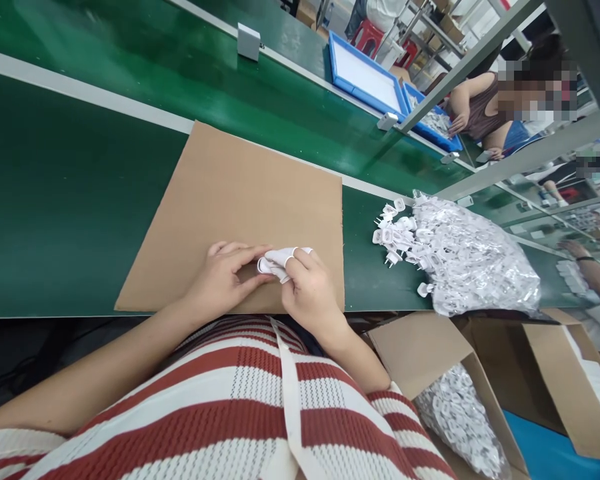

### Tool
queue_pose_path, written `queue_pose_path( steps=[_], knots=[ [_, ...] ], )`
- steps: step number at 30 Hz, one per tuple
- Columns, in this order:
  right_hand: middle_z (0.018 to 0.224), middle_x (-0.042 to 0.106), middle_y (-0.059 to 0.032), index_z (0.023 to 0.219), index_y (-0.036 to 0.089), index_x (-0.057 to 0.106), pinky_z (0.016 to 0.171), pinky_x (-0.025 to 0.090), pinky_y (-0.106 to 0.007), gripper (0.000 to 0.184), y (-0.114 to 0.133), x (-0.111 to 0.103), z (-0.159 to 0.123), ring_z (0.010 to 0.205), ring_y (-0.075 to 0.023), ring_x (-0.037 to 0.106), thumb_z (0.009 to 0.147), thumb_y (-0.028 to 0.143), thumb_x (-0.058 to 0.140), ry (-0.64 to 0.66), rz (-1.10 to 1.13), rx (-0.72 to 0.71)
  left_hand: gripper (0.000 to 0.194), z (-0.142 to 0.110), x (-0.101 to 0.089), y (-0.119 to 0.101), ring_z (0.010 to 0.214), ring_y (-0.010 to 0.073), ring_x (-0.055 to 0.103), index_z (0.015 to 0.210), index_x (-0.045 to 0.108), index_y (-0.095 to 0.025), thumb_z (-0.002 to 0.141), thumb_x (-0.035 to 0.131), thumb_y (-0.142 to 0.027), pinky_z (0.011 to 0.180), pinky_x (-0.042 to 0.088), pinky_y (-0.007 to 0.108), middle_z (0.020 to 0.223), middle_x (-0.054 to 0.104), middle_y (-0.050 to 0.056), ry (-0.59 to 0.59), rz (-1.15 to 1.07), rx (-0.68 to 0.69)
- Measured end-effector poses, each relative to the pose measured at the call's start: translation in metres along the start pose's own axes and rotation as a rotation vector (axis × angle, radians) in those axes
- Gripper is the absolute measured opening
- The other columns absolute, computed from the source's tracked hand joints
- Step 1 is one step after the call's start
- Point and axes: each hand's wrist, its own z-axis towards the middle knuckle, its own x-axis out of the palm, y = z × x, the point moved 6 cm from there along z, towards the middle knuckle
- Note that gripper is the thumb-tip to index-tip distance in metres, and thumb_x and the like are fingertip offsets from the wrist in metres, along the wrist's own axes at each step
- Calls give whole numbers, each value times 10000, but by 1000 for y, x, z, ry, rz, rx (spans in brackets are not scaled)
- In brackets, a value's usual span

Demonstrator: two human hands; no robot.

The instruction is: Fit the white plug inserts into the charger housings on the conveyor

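Observation:
Over the near edge of a flat cardboard sheet (250, 193), both of my hands meet at a white cloth. My right hand (311, 290) is closed on the cloth (281, 257), which is bunched and partly wrapped over its fingers. From the other side, my left hand (225, 275) curls its thumb and fingers in a pinch at the cloth's left end. A small white rounded edge shows there between the fingertips; the cloth and fingers hide the rest, so I cannot tell what it is.
Right of the cardboard, small white plug-like plastic parts (397, 233) spill from a clear bag (480, 257). Below stands an open carton (420, 347) with another filled bag (463, 420). Across the green bench (80, 173), a co-worker (480, 100) reaches into a blue tray (435, 130).

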Motion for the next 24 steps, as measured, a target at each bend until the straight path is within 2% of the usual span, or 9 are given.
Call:
queue_pose_path(
  steps=[3,8,11,15,19,22,24],
  knots=[
    [919,618,-77,978,215,651,812,503,-374,309,0,-2,0,911,-249,550,857,0,465,-16,21,-11,453,0,0,0,1114,271,648,1368,659,-335,990,636,-585,1063,347,433,1224,727,27,-2,-1,12],
    [867,623,-82,884,198,644,726,464,-359,266,7,-3,3,812,-238,507,905,26,443,2,-74,-43,431,-1,1,-1,1105,255,643,1378,646,-321,1017,613,-555,1065,330,423,1221,724,22,2,-8,19],
    [874,636,-84,921,186,666,717,454,-349,277,13,-2,5,817,-238,508,929,30,436,17,-115,-60,415,-2,0,-3,1100,245,640,1390,632,-300,1041,592,-520,1050,327,418,1214,724,25,6,8,50],
    [907,655,-87,965,180,681,735,474,-341,277,16,0,4,842,-240,529,880,13,478,-7,-89,-64,281,-3,-5,-12,1048,247,652,1254,692,-255,1072,563,-425,1021,328,438,1105,748,26,-14,175,190],
    [943,677,-81,996,186,688,742,500,-343,317,12,9,4,874,-245,565,783,-1,546,0,-28,-20,196,-5,-12,-21,1059,261,647,1100,707,-207,1073,558,-332,1072,312,476,1055,752,34,-17,359,331],
    [938,698,-73,948,196,694,743,522,-351,308,6,14,7,877,-249,599,735,1,588,-15,49,13,193,-4,-15,-22,1064,257,641,1029,700,-196,1067,565,-329,1101,303,481,1041,749,41,18,395,343],
    [932,715,-65,972,203,705,748,541,-357,293,2,16,5,870,-247,624,771,18,597,-41,140,21,186,-1,-17,-21,1078,252,641,1020,708,-214,1057,585,-348,1088,325,468,1052,751,37,80,377,313]
  ],
)
